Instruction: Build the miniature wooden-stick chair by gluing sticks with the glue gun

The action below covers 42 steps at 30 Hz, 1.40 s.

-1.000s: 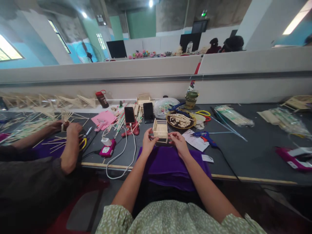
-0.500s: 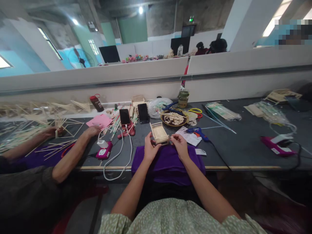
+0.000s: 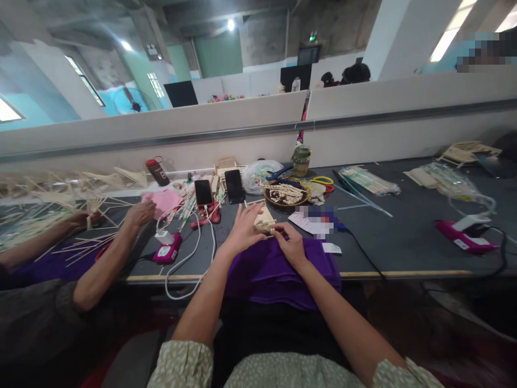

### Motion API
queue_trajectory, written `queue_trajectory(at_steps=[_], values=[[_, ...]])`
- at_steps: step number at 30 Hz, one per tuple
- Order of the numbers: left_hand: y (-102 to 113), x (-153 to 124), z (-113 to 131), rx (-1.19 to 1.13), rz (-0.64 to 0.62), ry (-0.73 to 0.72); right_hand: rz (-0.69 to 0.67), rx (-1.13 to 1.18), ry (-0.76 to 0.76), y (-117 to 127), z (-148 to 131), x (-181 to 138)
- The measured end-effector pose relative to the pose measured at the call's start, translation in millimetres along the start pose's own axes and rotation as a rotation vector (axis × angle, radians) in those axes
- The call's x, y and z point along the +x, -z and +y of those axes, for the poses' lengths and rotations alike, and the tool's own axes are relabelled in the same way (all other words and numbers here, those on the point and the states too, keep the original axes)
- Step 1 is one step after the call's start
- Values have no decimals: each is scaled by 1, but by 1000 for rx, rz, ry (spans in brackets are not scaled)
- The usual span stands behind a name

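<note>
The box (image 3: 264,217), a small open frame of wooden sticks, lies at frame centre on the table (image 3: 404,242), just above the purple cloth (image 3: 283,269); the left hand (image 3: 242,229) rests on its left side, fingers spread flat and apart; the right hand (image 3: 288,243) is curled, fingertips against the near right corner; whether it pinches the box cannot be told.

Above the box stand two phones (image 3: 203,192); to the upper right sits a bowl (image 3: 287,194) of sticks; at lower left a pink charger (image 3: 163,252) with a white cable (image 3: 189,264); at far left a co-worker's hand (image 3: 139,213) rests on pink paper (image 3: 165,199) among loose sticks (image 3: 81,245).
</note>
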<state>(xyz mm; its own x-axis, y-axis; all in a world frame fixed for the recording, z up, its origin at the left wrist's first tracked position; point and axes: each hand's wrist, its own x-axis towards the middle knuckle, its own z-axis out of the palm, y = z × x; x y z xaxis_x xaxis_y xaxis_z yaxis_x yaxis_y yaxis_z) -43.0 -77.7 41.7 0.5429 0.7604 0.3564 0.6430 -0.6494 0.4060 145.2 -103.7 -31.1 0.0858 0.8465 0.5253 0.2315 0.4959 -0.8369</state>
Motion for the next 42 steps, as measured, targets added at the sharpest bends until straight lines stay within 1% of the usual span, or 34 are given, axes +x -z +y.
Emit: queue_trajectory(at_steps=[3,7,13,19,23,28,32,37,39,42], values=[[6,5,0,-24,-43,8,-10,-45,70,-1,0,1],[7,8,-1,-48,-88,18,-7,-136,129,-3,0,0],[3,16,-3,-6,-86,47,-20,-254,202,-9,-4,5],[-4,24,-5,-7,-89,53,-19,-285,175,-14,-2,10],[-5,26,-4,-29,-118,71,-13,-274,191,-14,2,9],[-4,26,-1,-61,-144,98,-2,-320,209,-15,2,8],[-6,26,0,-86,-132,115,-8,-325,168,-12,-1,8],[-8,26,0,-135,-122,123,62,-332,-17,0,-1,12],[-8,25,-1,-144,-113,117,8,-321,-76,5,2,15],[-9,25,-3,-137,-99,108,-129,-301,-125,8,8,20]])
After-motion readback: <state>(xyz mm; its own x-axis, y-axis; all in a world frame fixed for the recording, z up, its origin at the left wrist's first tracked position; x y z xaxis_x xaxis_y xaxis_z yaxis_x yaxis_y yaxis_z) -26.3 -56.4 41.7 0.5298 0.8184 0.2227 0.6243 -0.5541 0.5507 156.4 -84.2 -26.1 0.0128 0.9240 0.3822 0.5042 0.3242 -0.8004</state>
